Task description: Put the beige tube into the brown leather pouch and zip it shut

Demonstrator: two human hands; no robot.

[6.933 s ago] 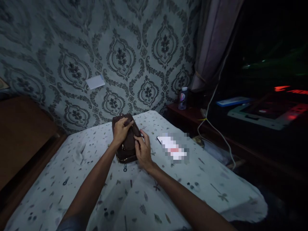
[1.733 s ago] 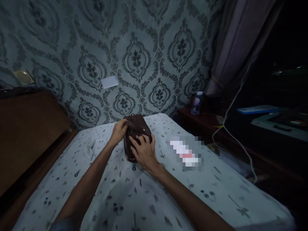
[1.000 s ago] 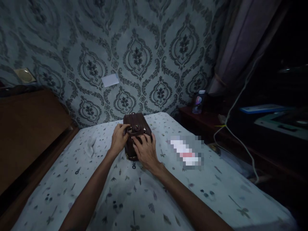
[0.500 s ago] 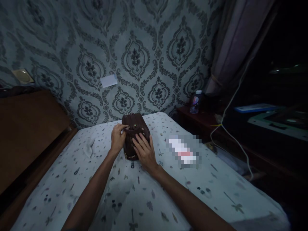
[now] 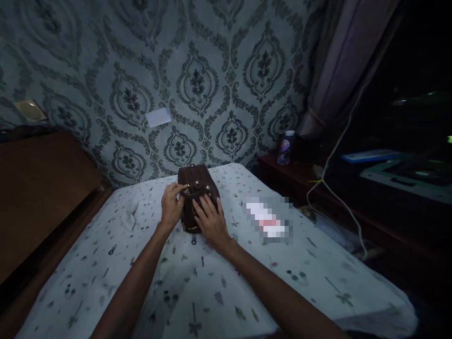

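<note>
A brown leather handbag with gold-coloured fittings rests on the bed in front of me. Thumb and fingers of my left hand pinch it at the left end of its curved handle, by a gold ring. Flat against the bag's near right side lies my right hand, its fingers stretched and slightly apart. A round gold clasp shows just behind the handle. Gold chain trim runs along the bag's lower edge, partly covered by my right hand.
The bed has a white patterned sheet. A pixelated patch lies to the right. Beyond it stand a bottle on a dark red surface and a hanging white cable. On the left is a brown headboard; patterned wallpaper rises behind.
The handle sits slightly lower toward me, so more of the round clasp shows. Both hands stay at nearly the same places on the bag. The whole view has shifted a little.
</note>
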